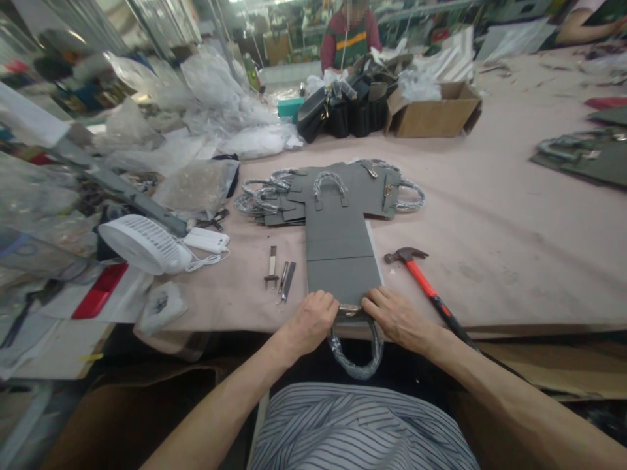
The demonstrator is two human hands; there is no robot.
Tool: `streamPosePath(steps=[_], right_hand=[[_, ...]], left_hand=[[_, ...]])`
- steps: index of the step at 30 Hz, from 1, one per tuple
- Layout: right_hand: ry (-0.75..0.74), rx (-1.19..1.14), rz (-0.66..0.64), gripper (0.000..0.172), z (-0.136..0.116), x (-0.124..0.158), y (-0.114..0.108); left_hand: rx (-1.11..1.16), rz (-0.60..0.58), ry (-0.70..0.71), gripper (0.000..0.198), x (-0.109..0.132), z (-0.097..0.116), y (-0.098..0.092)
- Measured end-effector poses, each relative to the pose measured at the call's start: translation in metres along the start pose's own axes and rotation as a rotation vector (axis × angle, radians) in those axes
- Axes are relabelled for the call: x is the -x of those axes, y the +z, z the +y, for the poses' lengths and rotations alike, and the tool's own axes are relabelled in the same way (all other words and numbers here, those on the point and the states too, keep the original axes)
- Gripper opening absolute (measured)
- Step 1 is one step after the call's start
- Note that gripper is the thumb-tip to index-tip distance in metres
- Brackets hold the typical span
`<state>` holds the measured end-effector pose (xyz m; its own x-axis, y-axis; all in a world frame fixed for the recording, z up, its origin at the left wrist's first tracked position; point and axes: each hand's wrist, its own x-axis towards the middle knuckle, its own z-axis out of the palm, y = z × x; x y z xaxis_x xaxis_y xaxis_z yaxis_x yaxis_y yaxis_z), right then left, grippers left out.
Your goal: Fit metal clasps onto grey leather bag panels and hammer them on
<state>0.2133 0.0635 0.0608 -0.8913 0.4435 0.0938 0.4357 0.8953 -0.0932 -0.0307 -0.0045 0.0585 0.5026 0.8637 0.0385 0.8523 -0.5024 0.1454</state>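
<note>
A long grey bag panel (340, 238) lies flat on the table, its near end at the front edge. My left hand (314, 318) is closed on the near left corner. At the near right corner, my right hand (396, 317) grips the same panel. Between my hands sits a metal clasp (349, 309). A plastic-wrapped handle (360, 373) hangs from that end over the table edge. Another wrapped handle (321, 185) lies at the panel's far end. Beneath and beyond it are more grey bag panels (294, 214) with wrapped handles. My thumbs are mostly hidden.
A claw hammer (425, 282) lies right of the panel, and small metal tools (272, 266) lie left. Farther left stands a white fan (142, 245) near plastic bags (196, 186). Black bags (343, 114) and a cardboard box (431, 116) stand behind. A person (350, 39) is beyond.
</note>
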Motion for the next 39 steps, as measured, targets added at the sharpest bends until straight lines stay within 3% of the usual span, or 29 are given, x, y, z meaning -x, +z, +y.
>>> streamPosePath(steps=[5,8,12,16,22,26,29,33,36,39], right_hand=[[-0.022,-0.168,0.054,0.026,0.014,0.013,0.007],[-0.081,-0.233,0.019,0.021,0.022,0.019,0.008],[-0.095,-0.304,0.019,0.024,0.024,0.023,0.008],[-0.025,-0.345,0.120,0.035,0.015,0.027,0.011],[0.187,-0.501,0.360,0.029,-0.001,0.019,0.018],[0.360,-0.435,0.469,0.021,-0.010,-0.003,0.034],[0.406,-0.398,0.527,0.016,-0.014,-0.012,0.046],[0.387,-0.426,0.556,0.013,-0.013,-0.010,0.054],[0.388,-0.419,0.564,0.012,-0.012,-0.008,0.053],[0.384,-0.415,0.580,0.012,-0.014,-0.009,0.050]], left_hand=[[0.249,0.169,0.170,0.037,0.023,-0.024,0.016],[0.338,0.258,0.206,0.041,0.028,-0.031,0.025],[0.433,0.274,0.217,0.040,0.029,-0.038,0.031],[0.405,0.261,0.230,0.040,0.035,-0.041,0.034],[0.277,0.297,0.154,0.045,0.035,-0.019,0.027],[0.370,0.422,-0.066,0.037,0.028,-0.015,0.023],[0.310,0.438,-0.436,0.028,0.023,-0.031,0.016],[0.188,0.241,-0.857,0.019,0.009,-0.067,-0.002],[0.150,0.071,-0.973,0.022,-0.008,-0.088,-0.016],[0.141,-0.003,-0.987,0.024,-0.022,-0.097,-0.025]])
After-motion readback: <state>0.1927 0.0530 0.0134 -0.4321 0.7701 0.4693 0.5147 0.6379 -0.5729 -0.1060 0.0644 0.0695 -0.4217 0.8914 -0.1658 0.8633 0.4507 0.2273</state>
